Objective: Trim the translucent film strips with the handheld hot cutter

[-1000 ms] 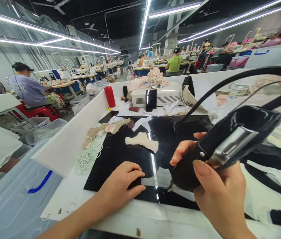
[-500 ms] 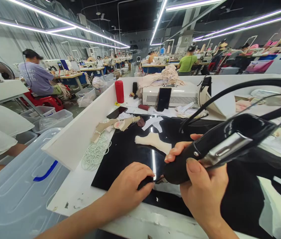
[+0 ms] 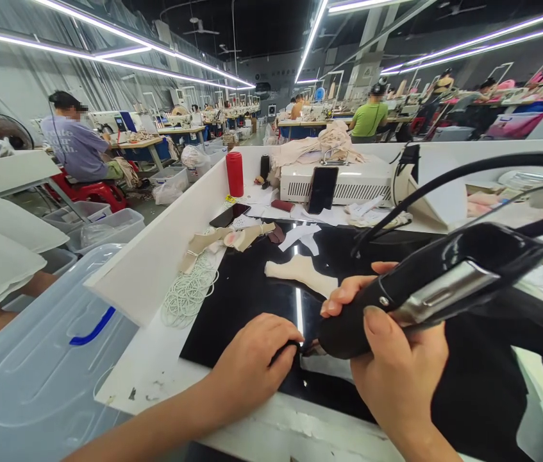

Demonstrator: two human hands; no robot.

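Note:
My right hand (image 3: 399, 359) grips a black hand tool (image 3: 444, 276) with a long metal lever along its side and a black cable and hose running off right. The tool's rounded dark end tilts down toward my left hand (image 3: 261, 353). That hand's fingers are curled and pinched low over the glossy black board (image 3: 237, 301); a dark shape shows between thumb and forefinger, too hidden to name. A pale strip (image 3: 326, 364) lies under the tool's end. Just beyond the hands rests a cream padded fabric piece (image 3: 300, 273).
Pale green elastic cords (image 3: 187, 295) lie in a heap at left, beside beige fabric pieces (image 3: 204, 244). A vented white machine (image 3: 352, 186), a propped phone (image 3: 322, 190) and a red cylinder (image 3: 234, 174) stand behind. A lidded plastic bin (image 3: 35, 385) is at lower left. People work farther off.
The whole view has shifted slightly, with the scene moving a little to the right. Both hands keep nearly the same pose, the right still gripping the black hand tool.

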